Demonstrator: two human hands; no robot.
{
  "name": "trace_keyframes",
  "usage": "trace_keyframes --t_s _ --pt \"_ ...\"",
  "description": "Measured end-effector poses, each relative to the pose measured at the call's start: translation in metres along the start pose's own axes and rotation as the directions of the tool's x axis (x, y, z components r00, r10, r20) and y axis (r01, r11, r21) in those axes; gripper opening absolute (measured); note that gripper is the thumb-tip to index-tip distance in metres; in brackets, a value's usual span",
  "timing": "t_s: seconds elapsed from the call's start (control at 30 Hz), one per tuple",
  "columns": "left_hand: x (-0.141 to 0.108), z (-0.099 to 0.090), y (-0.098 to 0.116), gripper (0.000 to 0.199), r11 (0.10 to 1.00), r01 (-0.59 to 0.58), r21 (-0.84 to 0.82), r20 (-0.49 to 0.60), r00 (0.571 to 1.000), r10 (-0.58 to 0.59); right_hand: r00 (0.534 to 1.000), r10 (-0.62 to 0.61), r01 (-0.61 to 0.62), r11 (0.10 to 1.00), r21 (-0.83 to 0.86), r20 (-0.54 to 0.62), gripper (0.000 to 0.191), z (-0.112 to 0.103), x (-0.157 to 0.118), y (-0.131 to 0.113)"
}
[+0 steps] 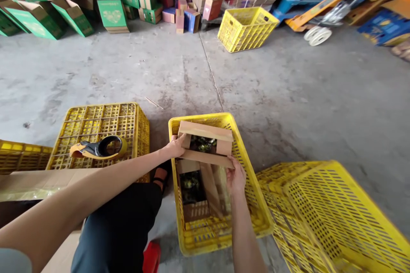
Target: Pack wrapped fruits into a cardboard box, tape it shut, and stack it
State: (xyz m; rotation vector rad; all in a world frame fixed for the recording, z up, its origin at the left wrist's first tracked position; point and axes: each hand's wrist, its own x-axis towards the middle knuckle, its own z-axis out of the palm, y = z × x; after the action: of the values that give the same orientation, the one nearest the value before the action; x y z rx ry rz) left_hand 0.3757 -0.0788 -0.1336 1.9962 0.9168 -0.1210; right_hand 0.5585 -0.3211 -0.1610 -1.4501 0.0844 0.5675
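A brown cardboard box point(205, 130) with its top flaps raised is held between my two hands, over the far end of a yellow crate point(256, 204). Dark, shiny contents show through its opening. My left hand point(175, 146) grips the box's left end; my right hand point(236, 175) has its fingers on the near right corner. Below, inside the crate, lies another cardboard box point(196, 211) with similar dark contents, beside a strip of cardboard point(211, 187).
A tape dispenser point(99, 147) rests on an upturned yellow crate point(141, 132) at left. More yellow crates point(346, 204) stand at right. Beyond the floor are green boxes point(112, 13), another yellow crate point(246, 30) and an orange pallet jack point(320, 4).
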Motion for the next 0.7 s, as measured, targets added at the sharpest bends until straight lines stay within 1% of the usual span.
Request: trace_keyframes --t_s 0.03,0.1,0.13,0.17,0.23,0.33,0.4,0.43,0.5,0.53,0.57,0.63,0.67,0.7 --pt "0.000 -0.001 0.002 0.087 0.999 0.049 -0.011 -0.015 0.999 -0.049 1.000 0.021 -0.020 0.999 -0.025 0.021 0.032 -0.001 0.001 -0.002" --pt "-0.001 -0.006 0.011 0.091 0.981 0.185 -0.052 -0.048 0.981 -0.188 0.995 0.061 -0.054 0.994 -0.095 0.076 0.037 -0.005 0.004 -0.007" --pt "-0.002 -0.009 0.016 0.092 0.976 0.212 -0.049 -0.054 0.975 -0.215 0.992 0.076 -0.063 0.989 -0.130 0.101 0.038 -0.006 0.006 -0.010" --pt "-0.004 -0.012 0.022 0.094 0.979 0.201 -0.014 -0.056 0.978 -0.202 0.989 0.086 -0.066 0.985 -0.160 0.120 0.039 -0.008 0.007 -0.013" --pt "-0.006 -0.017 0.032 0.099 0.986 0.117 0.119 -0.054 0.992 -0.111 0.987 0.086 -0.058 0.979 -0.198 0.135 0.040 -0.012 0.007 -0.018" --pt "-0.005 -0.019 0.039 0.107 0.961 0.019 0.277 -0.049 0.999 -0.005 0.987 0.073 -0.035 0.967 -0.251 0.143 0.044 -0.015 0.005 -0.018" --pt "0.001 -0.015 0.039 0.105 0.935 -0.070 0.348 0.016 0.998 0.069 0.988 0.039 0.004 0.960 -0.279 0.147 0.049 -0.016 0.002 -0.015" --pt "0.006 -0.013 0.038 0.101 0.906 -0.146 0.398 0.074 0.989 0.127 0.988 0.011 0.036 0.955 -0.294 0.156 0.051 -0.016 0.000 -0.013" --pt "0.016 -0.009 0.037 0.091 0.797 -0.318 0.513 0.209 0.947 0.244 0.984 -0.049 0.102 0.943 -0.316 0.172 0.055 -0.016 -0.005 -0.010" --pt "0.021 -0.008 0.036 0.088 0.729 -0.387 0.565 0.264 0.922 0.285 0.984 -0.070 0.120 0.942 -0.314 0.165 0.058 -0.015 -0.009 -0.008" --pt "0.025 -0.009 0.037 0.085 0.658 -0.439 0.612 0.305 0.898 0.316 0.988 -0.081 0.117 0.948 -0.296 0.131 0.061 -0.015 -0.014 -0.005" --pt "0.032 -0.015 0.040 0.083 0.543 -0.497 0.677 0.348 0.866 0.358 0.998 -0.067 0.070 0.973 -0.221 0.018 0.069 -0.012 -0.028 0.006" --pt "0.034 -0.020 0.043 0.082 0.509 -0.510 0.693 0.349 0.856 0.382 0.998 -0.046 0.037 0.982 -0.188 -0.042 0.072 -0.010 -0.038 0.015" --pt "0.034 -0.027 0.047 0.080 0.486 -0.513 0.707 0.339 0.850 0.404 0.999 -0.016 0.007 0.981 -0.192 -0.047 0.076 -0.007 -0.049 0.025"
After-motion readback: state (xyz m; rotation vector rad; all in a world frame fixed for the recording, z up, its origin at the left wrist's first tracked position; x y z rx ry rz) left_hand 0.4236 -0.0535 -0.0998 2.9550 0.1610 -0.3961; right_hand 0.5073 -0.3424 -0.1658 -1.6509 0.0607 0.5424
